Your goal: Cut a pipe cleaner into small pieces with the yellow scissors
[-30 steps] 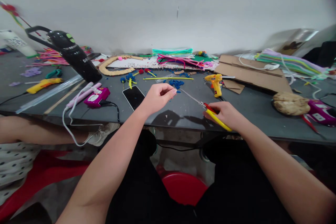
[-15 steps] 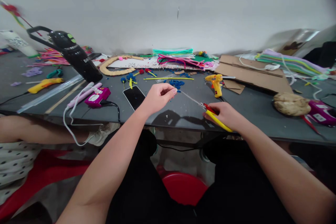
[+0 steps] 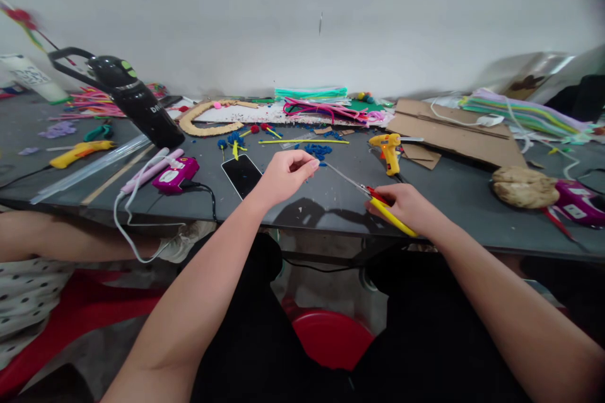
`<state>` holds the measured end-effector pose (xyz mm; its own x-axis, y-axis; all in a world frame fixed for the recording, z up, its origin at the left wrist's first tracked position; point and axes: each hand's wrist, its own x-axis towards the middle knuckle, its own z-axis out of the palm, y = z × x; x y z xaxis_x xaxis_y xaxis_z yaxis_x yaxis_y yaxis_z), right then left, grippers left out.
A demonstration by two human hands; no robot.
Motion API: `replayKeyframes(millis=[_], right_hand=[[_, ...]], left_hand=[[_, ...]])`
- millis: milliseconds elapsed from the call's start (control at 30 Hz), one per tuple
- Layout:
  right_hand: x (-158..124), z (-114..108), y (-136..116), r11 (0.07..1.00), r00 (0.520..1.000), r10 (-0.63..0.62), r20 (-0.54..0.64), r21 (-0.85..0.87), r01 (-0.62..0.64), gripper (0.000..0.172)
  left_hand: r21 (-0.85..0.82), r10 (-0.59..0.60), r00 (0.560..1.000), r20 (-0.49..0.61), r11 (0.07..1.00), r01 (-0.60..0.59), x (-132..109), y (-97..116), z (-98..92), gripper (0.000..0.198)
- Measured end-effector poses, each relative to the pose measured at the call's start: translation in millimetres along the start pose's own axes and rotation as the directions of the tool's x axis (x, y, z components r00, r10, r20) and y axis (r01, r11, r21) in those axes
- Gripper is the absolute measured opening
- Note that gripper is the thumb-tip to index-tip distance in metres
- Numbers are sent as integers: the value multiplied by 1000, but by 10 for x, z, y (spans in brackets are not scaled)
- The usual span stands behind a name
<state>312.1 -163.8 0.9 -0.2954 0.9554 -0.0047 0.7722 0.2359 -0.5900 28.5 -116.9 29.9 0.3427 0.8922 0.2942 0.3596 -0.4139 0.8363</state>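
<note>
My left hand (image 3: 290,173) is closed in a pinch above the middle of the desk. At its fingertips shows a tiny bit of blue fuzz, too small to make out well. My right hand (image 3: 401,208) grips scissors (image 3: 392,215) with yellow and red handles. Their thin grey blades point left and reach close to the pinched fingertips; whether they touch is unclear. Just behind the left fingertips lies a pile of short blue fuzzy pieces (image 3: 319,151). A yellow pipe cleaner (image 3: 305,141) lies beyond it.
A phone (image 3: 241,175) lies beside my left wrist. A yellow glue gun (image 3: 390,152) stands behind my right hand, near cardboard (image 3: 449,129). To the left are a black bottle (image 3: 142,107) and a purple power block (image 3: 176,175) with cables. Another person's arm (image 3: 70,236) rests at far left.
</note>
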Motion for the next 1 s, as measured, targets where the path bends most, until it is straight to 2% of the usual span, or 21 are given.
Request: replayKeyframes(millis=[267,500,1000], right_hand=[[-23,-29,-38,999,999,38,-7,19,-38,31],[-19,-19,-32,1000,1000,8,-5,29,-8,30],[-22,-25,-34,998,997,-30,-70,-65,25,31]], left_hand=[[-4,-11,1000,-11,1000,11,-15,32,-3,30],[-49,-40,999,-27,998,38,0,44,3,31],[-74,-69,997,31,995,71,-12,71,9,33]])
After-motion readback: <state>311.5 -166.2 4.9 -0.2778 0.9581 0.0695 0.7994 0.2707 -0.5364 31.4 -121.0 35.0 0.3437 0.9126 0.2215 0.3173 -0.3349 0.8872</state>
